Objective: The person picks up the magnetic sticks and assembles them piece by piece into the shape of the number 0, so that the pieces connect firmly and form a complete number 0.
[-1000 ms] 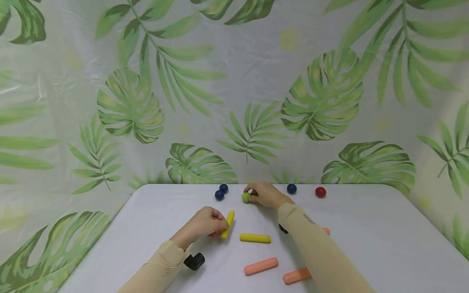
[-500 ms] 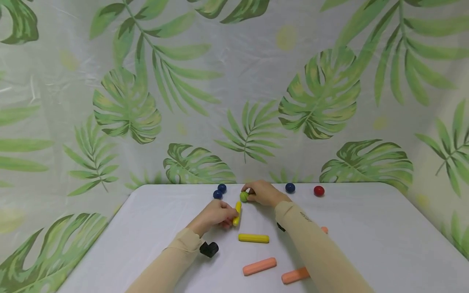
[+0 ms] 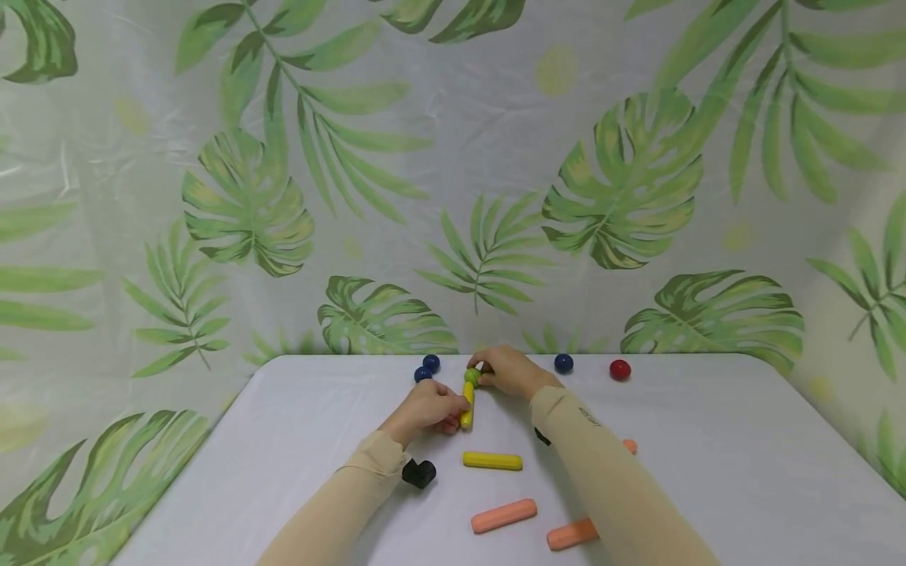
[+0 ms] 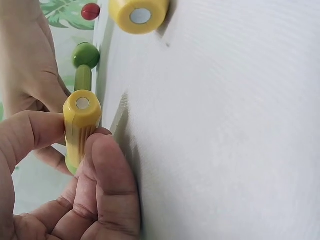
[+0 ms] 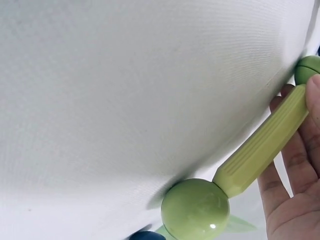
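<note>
Pinching yellow stick (image 3: 467, 402) in left hand (image 3: 427, 409) grip, right hand (image 3: 511, 372) gripping green stick (image 5: 262, 145), green ball (image 3: 472, 376) touching.

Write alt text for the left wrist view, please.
The left hand pinches a yellow stick against a white table. Beyond it sit a green ball, a red ball and another yellow stick.
</note>
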`<state>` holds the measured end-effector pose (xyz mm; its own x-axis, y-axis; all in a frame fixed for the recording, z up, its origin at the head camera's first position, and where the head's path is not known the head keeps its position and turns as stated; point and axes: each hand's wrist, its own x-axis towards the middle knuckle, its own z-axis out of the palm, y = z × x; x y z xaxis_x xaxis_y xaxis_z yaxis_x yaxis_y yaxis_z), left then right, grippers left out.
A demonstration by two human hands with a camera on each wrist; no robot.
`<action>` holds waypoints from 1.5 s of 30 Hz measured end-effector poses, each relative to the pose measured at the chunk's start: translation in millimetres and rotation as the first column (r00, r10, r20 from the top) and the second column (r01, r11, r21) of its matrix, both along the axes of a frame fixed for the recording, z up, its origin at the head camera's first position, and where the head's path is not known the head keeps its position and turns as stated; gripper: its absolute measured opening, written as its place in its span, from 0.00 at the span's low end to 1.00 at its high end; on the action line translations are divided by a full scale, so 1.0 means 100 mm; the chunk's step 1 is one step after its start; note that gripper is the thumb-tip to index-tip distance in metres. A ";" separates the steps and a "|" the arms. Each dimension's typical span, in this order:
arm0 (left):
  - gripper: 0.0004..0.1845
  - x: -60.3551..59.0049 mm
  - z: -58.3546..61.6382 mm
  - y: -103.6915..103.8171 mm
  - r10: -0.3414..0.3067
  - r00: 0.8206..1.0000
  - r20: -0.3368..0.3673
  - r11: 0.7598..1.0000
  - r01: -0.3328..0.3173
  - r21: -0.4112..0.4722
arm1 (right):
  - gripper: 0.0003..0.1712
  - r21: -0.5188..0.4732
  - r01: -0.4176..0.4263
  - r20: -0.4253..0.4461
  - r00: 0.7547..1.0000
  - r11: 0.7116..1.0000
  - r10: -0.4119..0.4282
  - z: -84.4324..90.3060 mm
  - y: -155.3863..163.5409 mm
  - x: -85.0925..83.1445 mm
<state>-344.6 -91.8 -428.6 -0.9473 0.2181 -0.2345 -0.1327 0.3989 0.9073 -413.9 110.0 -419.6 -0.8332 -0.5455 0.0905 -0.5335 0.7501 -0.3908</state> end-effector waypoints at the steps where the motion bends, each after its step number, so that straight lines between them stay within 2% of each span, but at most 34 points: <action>1: 0.09 0.00 0.00 0.01 -0.001 1.000 0.000 1.000 0.001 0.000 | 0.17 0.001 0.000 0.000 1.000 1.000 0.000 0.00 0.00 0.00; 12: 0.08 -0.02 0.00 0.06 0.025 1.000 -0.006 1.000 -0.025 -0.017 | 0.16 0.007 -0.007 0.001 1.000 1.000 0.007 0.05 0.00 0.04; 20: 0.08 -0.02 0.00 0.06 0.021 1.000 -0.007 1.000 -0.021 0.000 | 0.16 0.001 0.002 0.000 1.000 1.000 -0.002 0.07 0.00 0.06; 30: 0.10 -0.01 -0.01 0.05 0.005 1.000 -0.027 0.999 -0.006 -0.032 | 0.15 0.007 0.025 0.006 1.000 1.000 -0.025 0.07 -0.02 0.07; 33: 0.11 -0.01 0.02 0.04 -0.005 0.998 -0.062 0.997 0.000 -0.078 | 0.16 0.009 0.025 0.001 1.000 1.000 -0.025 0.08 -0.03 0.09; 38: 0.11 0.01 0.12 0.01 -0.027 0.988 -0.155 0.983 -0.001 -0.182 | 0.16 0.015 0.037 0.000 0.999 0.999 -0.037 0.08 -0.03 0.08; 45: 0.09 -0.05 0.23 -0.12 -0.006 0.958 -0.287 0.965 -0.070 -0.252 | 0.16 0.005 0.021 -0.006 1.000 1.000 -0.021 0.04 -0.02 0.06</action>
